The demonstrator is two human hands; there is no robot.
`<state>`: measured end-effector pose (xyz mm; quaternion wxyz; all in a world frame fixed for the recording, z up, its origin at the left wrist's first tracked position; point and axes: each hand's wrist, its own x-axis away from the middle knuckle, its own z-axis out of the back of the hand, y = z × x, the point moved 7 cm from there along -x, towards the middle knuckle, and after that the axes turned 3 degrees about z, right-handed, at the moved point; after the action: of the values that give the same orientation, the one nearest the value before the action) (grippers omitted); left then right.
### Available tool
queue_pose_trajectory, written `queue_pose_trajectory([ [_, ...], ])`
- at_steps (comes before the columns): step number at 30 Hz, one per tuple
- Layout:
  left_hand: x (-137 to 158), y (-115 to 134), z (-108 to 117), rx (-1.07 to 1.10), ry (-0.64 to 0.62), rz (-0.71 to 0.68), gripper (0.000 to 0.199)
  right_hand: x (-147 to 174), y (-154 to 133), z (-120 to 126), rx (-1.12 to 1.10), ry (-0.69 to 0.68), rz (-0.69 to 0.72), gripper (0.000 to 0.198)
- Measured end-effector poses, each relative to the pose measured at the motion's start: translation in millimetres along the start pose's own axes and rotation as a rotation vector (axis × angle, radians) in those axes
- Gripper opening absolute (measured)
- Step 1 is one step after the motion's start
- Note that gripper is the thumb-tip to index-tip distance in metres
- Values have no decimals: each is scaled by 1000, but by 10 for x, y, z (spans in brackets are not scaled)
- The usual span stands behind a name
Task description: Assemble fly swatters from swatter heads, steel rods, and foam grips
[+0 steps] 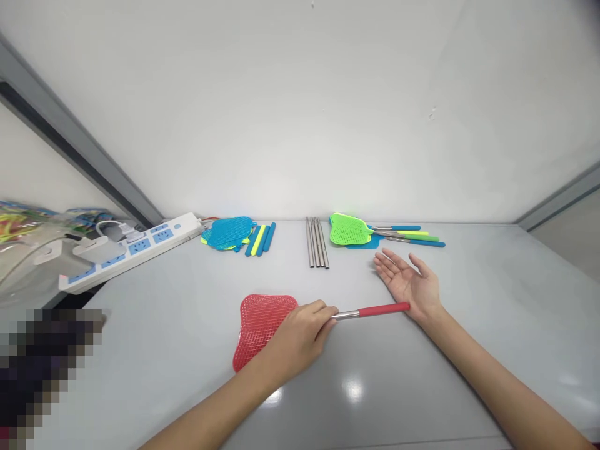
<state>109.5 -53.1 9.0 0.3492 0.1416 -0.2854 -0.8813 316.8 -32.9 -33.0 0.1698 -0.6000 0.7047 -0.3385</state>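
A red fly swatter (384, 310) with a metal shaft lies across the front of me, its mesh head (265, 319) to the left and its red handle to the right. My left hand (307, 328) is closed around the shaft near the head and hides part of both. The handle's end touches the base of my right palm. That right hand (412, 284) is turned palm up, fingers stretched out, and grips nothing.
Behind are blue and yellow swatter heads (229, 232), blue and yellow handles (260, 240), several metal rods (317, 244) and a pile of swatters topped by a green one (349, 230). A white power strip (140, 247) with plugs lies at left, beside plastic bags (28, 234).
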Motion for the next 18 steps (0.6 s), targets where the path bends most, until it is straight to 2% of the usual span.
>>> queue_pose_trajectory([
  [10, 45, 56, -77, -18, -33, -19, 27, 28, 7, 42, -171, 129, -3, 35],
  [18, 78, 94, -138, -45, -86, -38, 28, 24, 27, 75, -173, 135, -16, 35],
])
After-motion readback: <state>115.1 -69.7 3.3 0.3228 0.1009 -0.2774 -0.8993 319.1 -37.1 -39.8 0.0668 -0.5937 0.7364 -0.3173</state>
